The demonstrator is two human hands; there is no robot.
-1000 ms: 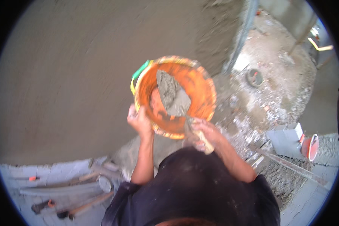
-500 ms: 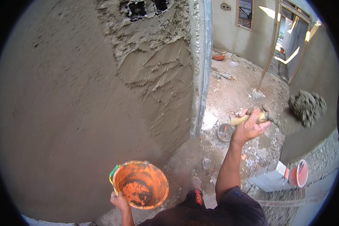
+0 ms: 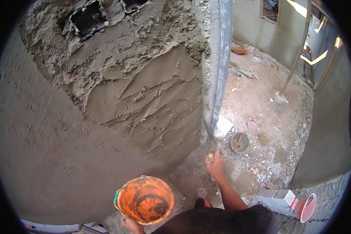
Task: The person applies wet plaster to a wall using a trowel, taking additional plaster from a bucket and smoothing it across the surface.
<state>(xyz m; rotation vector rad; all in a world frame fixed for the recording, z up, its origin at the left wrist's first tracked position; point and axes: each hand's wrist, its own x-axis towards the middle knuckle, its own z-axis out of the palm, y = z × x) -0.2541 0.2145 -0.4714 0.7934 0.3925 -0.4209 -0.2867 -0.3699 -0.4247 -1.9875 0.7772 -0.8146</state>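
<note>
My left hand [image 3: 132, 225] is closed on the rim of an orange bucket [image 3: 144, 199], whose inside is smeared with grey mortar; its yellow wire handle with a green grip hangs at the left side. Closed around the light handle of a trowel [image 3: 211, 156] is my right hand [image 3: 216, 167]. The trowel's dark blade shows nearly edge-on, close to the wall's corner, and I cannot tell what mortar is on it. Left of it, a ridged patch of wet mortar [image 3: 160, 101] covers the lower right of the wall [image 3: 54, 148].
A metal-edged wall end [image 3: 222, 58] stands by the right hand. On the rubble-strewn floor are a grey bucket [image 3: 240, 142], a white slab [image 3: 223, 127] and a wooden prop [image 3: 296, 58]. Light blocks [image 3: 277, 197] and a reddish bucket [image 3: 307, 208] stand at the lower right.
My right hand has swung left and down with the trowel, from the open floor side to near the wall's corner. The mortar lump formerly on the blade is out of sight. The view has shifted.
</note>
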